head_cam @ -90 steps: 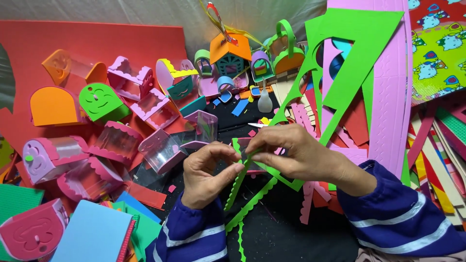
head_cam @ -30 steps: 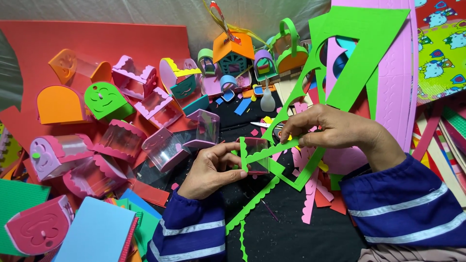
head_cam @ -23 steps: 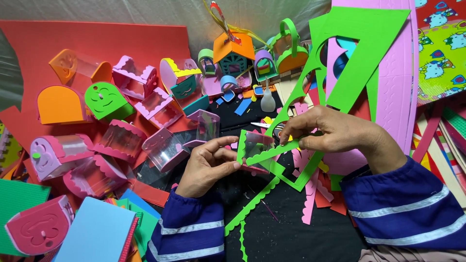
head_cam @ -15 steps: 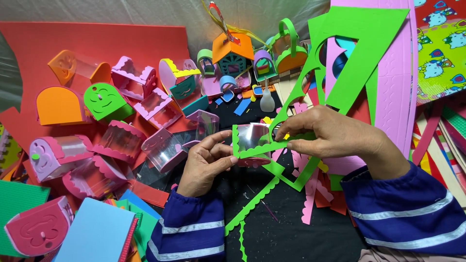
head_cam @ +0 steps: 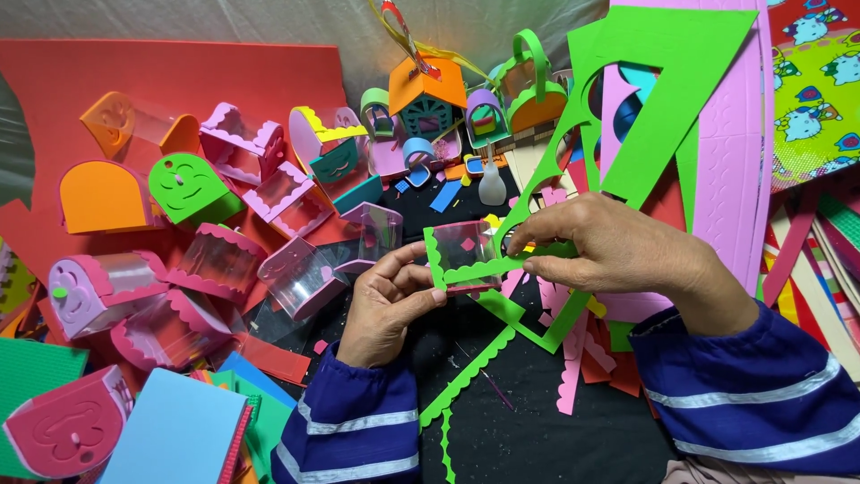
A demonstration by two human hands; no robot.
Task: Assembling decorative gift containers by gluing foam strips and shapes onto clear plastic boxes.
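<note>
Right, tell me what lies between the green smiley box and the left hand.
In the head view, between the green smiley box and the left hand lie pink scallop-edged clear boxes, tipped on the red foam sheet.

Single view, head-worn camera: looks steeply down and forward over a black work surface (head_cam: 537, 421), close enough that both forearms enter from the bottom edge and the hands sit mid-frame. Foam boxes fill the left, foam sheets the right. No second view overlaps it.

Likely home craft workspace: foam sheets (head_cam: 690, 99), scalloped strips (head_cam: 466, 372), finished foam boxes (head_cam: 237, 148) crowding dark surface.
</note>
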